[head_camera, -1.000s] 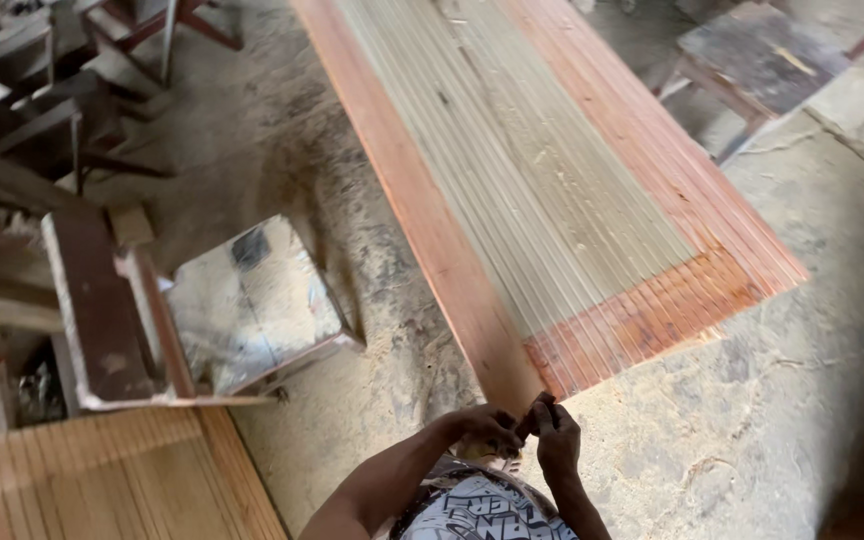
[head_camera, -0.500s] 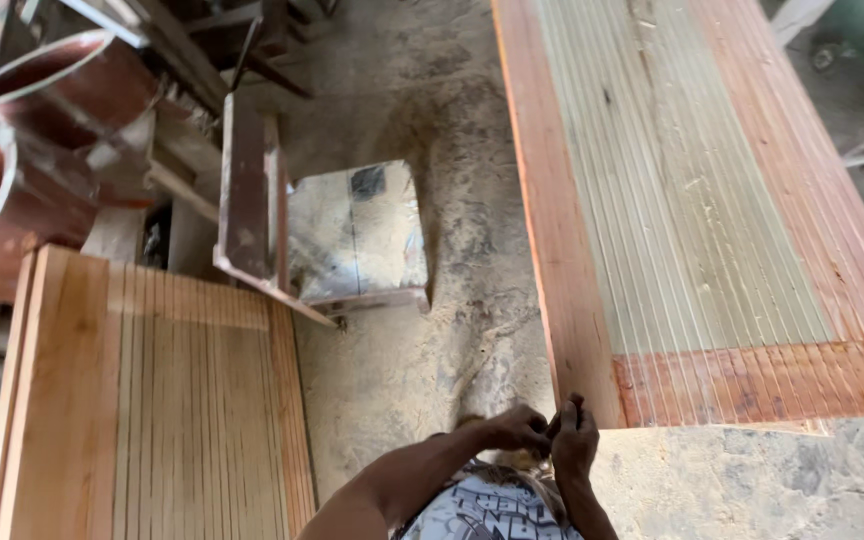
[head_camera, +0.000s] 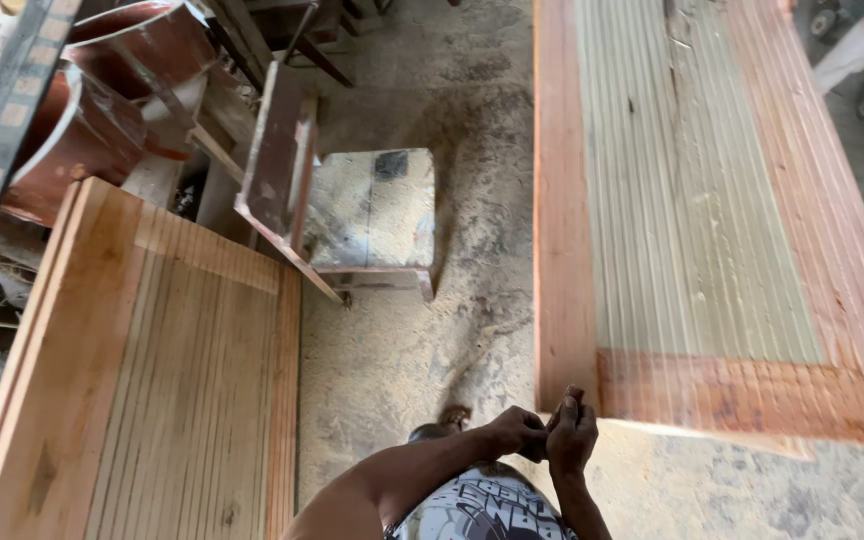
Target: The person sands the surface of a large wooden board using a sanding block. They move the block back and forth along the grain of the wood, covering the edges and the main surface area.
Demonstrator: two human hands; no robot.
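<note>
Two hands, left hand (head_camera: 515, 431) and right hand (head_camera: 572, 440), fingers pressed together, beside ribbed reddish wooden door (head_camera: 697, 220) corner.

Left hand (head_camera: 514, 432) and right hand (head_camera: 572, 438) pressed together at near corner of grooved wooden door panel (head_camera: 692, 230); second panel (head_camera: 152, 370) at left, sawdust-covered floor (head_camera: 422, 350) between.

Bare forearms, bare left hand (head_camera: 514, 431) and right hand (head_camera: 572, 440), grey-and-white graphic-print shirt (head_camera: 482, 510).

Wood workshop: door panels (head_camera: 692, 200), sawdust floor (head_camera: 422, 350)
</note>
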